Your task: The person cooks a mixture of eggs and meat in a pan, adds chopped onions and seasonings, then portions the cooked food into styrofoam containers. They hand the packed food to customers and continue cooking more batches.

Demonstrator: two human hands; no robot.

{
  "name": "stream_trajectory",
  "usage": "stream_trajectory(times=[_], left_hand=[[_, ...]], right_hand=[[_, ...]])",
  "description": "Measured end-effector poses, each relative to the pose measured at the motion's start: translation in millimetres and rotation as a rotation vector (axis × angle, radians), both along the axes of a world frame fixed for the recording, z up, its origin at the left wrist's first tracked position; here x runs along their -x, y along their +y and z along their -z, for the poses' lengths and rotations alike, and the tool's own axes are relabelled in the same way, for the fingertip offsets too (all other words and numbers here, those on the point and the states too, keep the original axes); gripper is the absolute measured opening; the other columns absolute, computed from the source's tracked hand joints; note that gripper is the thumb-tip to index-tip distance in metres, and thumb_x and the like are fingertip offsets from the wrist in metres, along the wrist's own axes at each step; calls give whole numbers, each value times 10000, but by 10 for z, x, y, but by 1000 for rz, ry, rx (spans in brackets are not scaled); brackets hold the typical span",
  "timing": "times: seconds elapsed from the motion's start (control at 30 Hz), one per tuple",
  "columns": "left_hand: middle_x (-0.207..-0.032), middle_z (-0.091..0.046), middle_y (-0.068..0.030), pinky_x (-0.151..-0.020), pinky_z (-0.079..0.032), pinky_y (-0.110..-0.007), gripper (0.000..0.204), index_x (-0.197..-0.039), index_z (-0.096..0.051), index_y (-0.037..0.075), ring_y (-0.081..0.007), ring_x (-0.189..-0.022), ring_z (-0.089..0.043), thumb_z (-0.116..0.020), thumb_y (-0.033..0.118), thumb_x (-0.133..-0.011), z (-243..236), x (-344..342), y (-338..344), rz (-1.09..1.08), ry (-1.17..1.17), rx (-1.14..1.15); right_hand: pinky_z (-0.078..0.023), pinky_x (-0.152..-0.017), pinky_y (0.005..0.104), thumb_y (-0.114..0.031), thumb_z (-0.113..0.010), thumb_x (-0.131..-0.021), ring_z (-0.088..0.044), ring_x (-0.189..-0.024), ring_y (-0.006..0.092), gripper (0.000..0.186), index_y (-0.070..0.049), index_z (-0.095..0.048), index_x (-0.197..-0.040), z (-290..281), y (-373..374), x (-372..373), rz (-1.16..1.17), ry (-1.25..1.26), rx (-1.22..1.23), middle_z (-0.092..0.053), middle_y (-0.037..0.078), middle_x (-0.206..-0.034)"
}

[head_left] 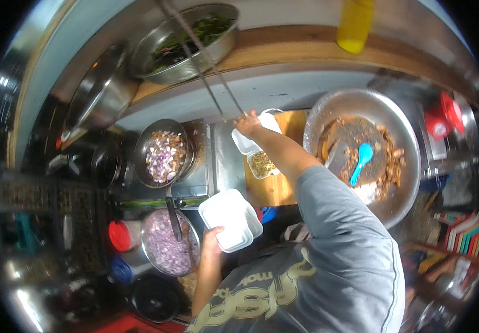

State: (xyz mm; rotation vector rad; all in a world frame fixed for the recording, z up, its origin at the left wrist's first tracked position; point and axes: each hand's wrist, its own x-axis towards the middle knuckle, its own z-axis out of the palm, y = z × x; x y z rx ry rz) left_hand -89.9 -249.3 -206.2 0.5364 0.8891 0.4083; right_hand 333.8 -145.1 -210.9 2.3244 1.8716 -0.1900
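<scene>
My left hand [212, 240] grips an empty white takeaway container [231, 219] by its near left edge. My right hand [246, 124] reaches forward, with its fingers curled at the far left edge of a white container lid [245, 144]; the wrist covers part of this lid. Just nearer stands a white container holding brownish-green food [262, 165], partly on a wooden board [284, 191]. Two long thin rods [200, 55] come down from the top and end beside my right fingertips; I cannot tell whether the fingers touch them.
A large metal basin [406, 133] with browned food and a blue spoon [362, 161] stands right. Left are a pan of chopped onion and meat [164, 158] and a bowl of chopped onion [168, 244]. A shelf [289, 50] holds a colander of greens [195, 39].
</scene>
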Motion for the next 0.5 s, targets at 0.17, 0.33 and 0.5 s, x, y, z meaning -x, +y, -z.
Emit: stream_trajectory(times=[0.17,0.33,0.5], left_hand=[[-1106,-632,-140,-882,-555,-401,645,-1287,-501,-36,-286,-999,-651,-677,-21,-667,-583,-423,908,200,24,-302],[-1132,-632,-148,-889,-567,-404,665,-1312,-486,-46,-286,-1006,-660,-684,-4,-679,-863,-1434,1641,574,-88,-431],[-1158,-646,-179,-937,-554,-415,730,-1347,-473,-61,-302,-1057,-656,-726,67,-674,-550,-2614,1741,1035,-97,-310]], right_hand=[[-381,-970,579,-210,-553,-912,-507,-1220,264,326,-156,-669,-1211,-355,-652,460,84,-135,-121,-597,51,-1213],[-401,-978,576,-176,-551,-883,-475,-1219,288,375,-120,-619,-1248,45,-1740,1266,343,-86,-562,-555,85,-1235],[-376,-1024,595,-121,-591,-860,-422,-1299,337,512,-85,-526,-1366,480,-2192,1702,594,114,-521,-500,136,-1348]])
